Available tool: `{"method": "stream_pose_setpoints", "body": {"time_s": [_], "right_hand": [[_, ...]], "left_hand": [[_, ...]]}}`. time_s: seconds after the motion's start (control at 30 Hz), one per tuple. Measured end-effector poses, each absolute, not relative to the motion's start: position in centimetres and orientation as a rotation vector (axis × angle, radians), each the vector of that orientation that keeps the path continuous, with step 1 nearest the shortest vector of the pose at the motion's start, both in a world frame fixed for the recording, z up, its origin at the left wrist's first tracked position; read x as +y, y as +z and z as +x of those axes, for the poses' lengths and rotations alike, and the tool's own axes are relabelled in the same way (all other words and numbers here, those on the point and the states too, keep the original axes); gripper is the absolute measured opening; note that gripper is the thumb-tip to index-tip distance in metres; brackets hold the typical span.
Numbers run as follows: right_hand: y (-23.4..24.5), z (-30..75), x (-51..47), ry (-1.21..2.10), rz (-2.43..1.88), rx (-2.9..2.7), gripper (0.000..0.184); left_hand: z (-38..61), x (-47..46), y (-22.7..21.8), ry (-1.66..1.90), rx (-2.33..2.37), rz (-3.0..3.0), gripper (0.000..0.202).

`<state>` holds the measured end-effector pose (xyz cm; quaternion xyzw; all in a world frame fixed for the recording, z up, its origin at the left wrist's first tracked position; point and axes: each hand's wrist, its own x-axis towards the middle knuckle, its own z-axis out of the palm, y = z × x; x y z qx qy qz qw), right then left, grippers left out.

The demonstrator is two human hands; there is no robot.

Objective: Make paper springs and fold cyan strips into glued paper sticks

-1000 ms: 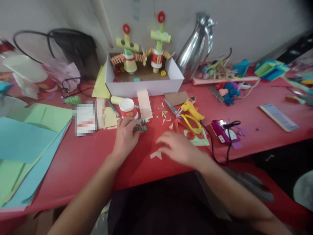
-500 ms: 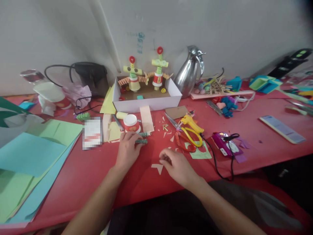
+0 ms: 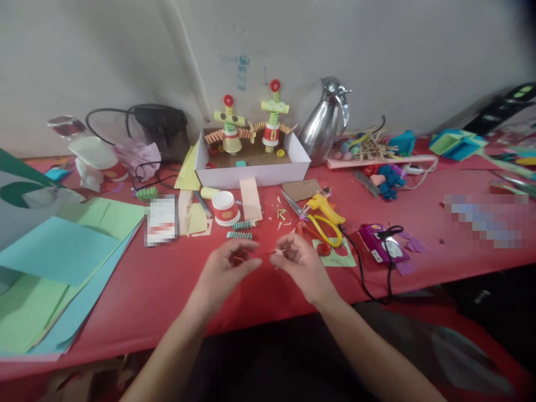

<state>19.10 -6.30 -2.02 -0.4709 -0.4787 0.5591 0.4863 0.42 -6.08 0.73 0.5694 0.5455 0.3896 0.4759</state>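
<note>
My left hand hovers over the red table with its fingers apart, holding nothing. Facing it, my right hand pinches a small pale paper piece, mostly covered by the fingers. Two green-and-white folded paper springs lie just beyond my left hand. Behind them stands a red-and-white paper cup, upside down. Scissors with yellow and red handles rest beyond my right hand, beside a yellow glue gun. A green paper sheet with cut-outs lies close by.
At the back, a white box holds two paper-cup figures. A steel jug stands right of it. Coloured paper sheets cover the left side. A purple device with a black cord sits right. Paper scraps litter the middle.
My left hand has left the paper springs and come nearer to me and right, opening. My right hand has picked the pale paper piece off the table and raised it towards my left hand.
</note>
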Motion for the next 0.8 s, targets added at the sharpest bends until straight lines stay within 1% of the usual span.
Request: {"method": "stream_pose_setpoints", "body": {"time_s": [0.1, 0.23, 0.27, 0.4, 0.47, 0.63, 0.73, 0.8], "right_hand": [[-2.2, 18.6, -6.3, 1.353, -1.084, -1.031, 0.028], [-2.4, 18.1, -7.2, 1.275, -1.053, -1.044, 0.027], [-2.4, 18.1, -7.4, 1.246, -1.061, -1.065, 0.027], [-2.8, 18.1, -8.0, 1.058, -1.131, -1.198, 0.026], [-3.1, 18.1, -8.1, 1.002, -1.145, -1.236, 0.026], [-3.6, 18.6, -8.4, 0.933, -1.114, -1.39, 0.009], [-3.3, 20.4, -7.7, 0.82, -1.177, -1.595, 0.01], [-3.0, 22.5, -6.3, 0.584, -1.343, -1.744, 0.014]], "left_hand": [[3.2, -7.7, 0.2, 0.952, 1.214, 1.21, 0.026], [5.7, -8.3, -0.6, 1.122, 1.197, 0.944, 0.039], [6.0, -8.3, -0.8, 1.137, 1.201, 0.914, 0.039], [6.7, -8.4, -1.3, 1.175, 1.174, 0.922, 0.022], [6.8, -8.5, -1.4, 1.207, 1.149, 0.911, 0.019], [6.1, -8.2, -1.3, 1.275, 1.221, 0.862, 0.02], [5.2, -8.2, -1.4, 1.317, 1.278, 0.843, 0.022], [4.6, -8.2, -1.5, 1.335, 1.301, 0.849, 0.023]]}}
